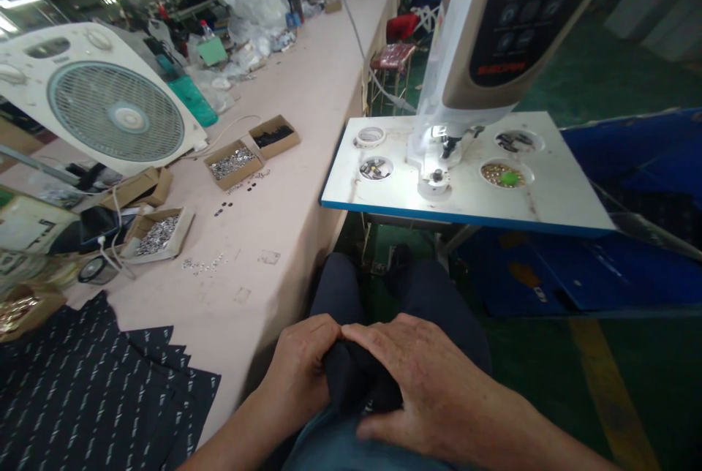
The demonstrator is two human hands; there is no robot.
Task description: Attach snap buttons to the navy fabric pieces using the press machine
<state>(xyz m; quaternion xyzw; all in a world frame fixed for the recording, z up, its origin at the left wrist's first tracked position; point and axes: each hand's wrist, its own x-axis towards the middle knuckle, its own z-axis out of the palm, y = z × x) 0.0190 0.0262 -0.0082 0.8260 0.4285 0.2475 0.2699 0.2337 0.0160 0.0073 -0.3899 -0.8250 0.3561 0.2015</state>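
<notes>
Above my lap, both hands are on a bunched piece of black cloth (359, 379). My left hand (301, 361) grips its left edge, thumb and fingers closed on it. From the other side my right hand (414, 376) wraps over the cloth, its fingertips meeting the left hand at the top. Folds hide most of the cloth's shape. In front of my knees stands a snap-press machine (466, 69) with a lit work point (436, 175) on a white table top (384, 197).
Cups in the machine's top hold small metal parts (496, 175). On the long table (296, 215) at left are boxes of metal pieces (233, 164), a box of dark pieces (274, 136), a box fan (118, 109) and black printed fabric panels (93, 390). Blue bins (526, 273) stand right.
</notes>
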